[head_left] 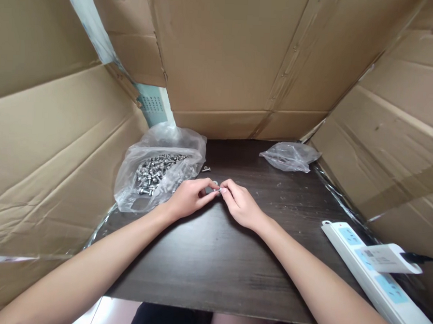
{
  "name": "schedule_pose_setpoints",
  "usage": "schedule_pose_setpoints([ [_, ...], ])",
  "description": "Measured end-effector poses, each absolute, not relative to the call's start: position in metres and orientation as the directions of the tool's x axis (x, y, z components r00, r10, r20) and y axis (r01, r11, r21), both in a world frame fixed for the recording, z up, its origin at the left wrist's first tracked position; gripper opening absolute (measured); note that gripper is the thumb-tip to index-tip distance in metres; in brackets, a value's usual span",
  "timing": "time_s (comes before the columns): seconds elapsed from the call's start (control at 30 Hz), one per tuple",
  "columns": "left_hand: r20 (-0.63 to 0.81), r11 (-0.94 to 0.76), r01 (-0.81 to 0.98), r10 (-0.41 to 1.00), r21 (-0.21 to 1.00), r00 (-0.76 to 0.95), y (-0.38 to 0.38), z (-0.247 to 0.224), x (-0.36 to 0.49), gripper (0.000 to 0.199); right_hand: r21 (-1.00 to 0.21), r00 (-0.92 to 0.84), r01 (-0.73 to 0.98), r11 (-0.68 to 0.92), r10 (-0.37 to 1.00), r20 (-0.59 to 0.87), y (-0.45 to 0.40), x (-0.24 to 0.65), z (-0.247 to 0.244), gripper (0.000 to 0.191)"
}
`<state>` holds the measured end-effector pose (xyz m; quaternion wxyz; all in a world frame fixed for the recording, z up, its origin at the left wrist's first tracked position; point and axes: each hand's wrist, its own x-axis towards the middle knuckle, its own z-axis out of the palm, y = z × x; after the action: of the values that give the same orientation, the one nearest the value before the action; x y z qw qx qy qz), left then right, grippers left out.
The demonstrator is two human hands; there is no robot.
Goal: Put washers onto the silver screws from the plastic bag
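Over the middle of the dark table (211, 258), my left hand (192, 196) and my right hand (240, 202) meet at the fingertips. Between them is a small metal bolt (217, 190), pinched from both sides; most of it is hidden by the fingers. Just behind the fingers a bit of metal like a washer (215, 183) shows, partly covered. A little farther back lies another small bolt (206, 169) with a ring-shaped part by it. Left of my left hand, an opened clear plastic bag (129, 169) holds a heap of metal bolts (156, 171).
A second clear plastic bag (291, 156) lies at the back right. On the right edge rests a white power strip (370, 281) with a white adapter (387, 258) and black cable plugged in. Cardboard walls (237, 52) enclose the table at the back and both sides.
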<state>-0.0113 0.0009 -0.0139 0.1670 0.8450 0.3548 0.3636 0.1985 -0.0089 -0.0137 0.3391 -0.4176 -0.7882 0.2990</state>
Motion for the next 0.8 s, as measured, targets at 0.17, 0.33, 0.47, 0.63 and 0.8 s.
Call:
schedule_pose_setpoints([
  [0.17, 0.498, -0.698, 0.471, 0.715, 0.539, 0.491, 0.0007, -0.0132, -0.0113, 0.007, -0.767, -0.411, 0.452, 0.456, 0.869, 0.274, -0.0092, 0.1987, -0.0127, 0.018],
  [0.33, 0.485, -0.692, 0.482, 0.721, 0.537, 0.494, 0.0007, -0.0140, -0.0114, 0.009, -0.776, -0.418, 0.436, 0.457, 0.866, 0.275, -0.0098, 0.1987, -0.0103, 0.012],
  [0.47, 0.483, -0.691, 0.487, 0.722, 0.533, 0.495, 0.0004, -0.0141, -0.0109, 0.009, -0.761, -0.412, 0.451, 0.467, 0.865, 0.287, -0.0099, 0.1989, -0.0109, 0.014],
  [0.63, 0.474, -0.682, 0.484, 0.730, 0.548, 0.492, -0.0001, -0.0134, -0.0108, 0.009, -0.756, -0.424, 0.446, 0.480, 0.857, 0.294, -0.0093, 0.1984, -0.0119, 0.020],
  [0.8, 0.470, -0.677, 0.486, 0.735, 0.553, 0.489, -0.0002, -0.0127, -0.0104, 0.009, -0.767, -0.424, 0.440, 0.467, 0.861, 0.281, -0.0092, 0.1995, -0.0111, 0.021],
])
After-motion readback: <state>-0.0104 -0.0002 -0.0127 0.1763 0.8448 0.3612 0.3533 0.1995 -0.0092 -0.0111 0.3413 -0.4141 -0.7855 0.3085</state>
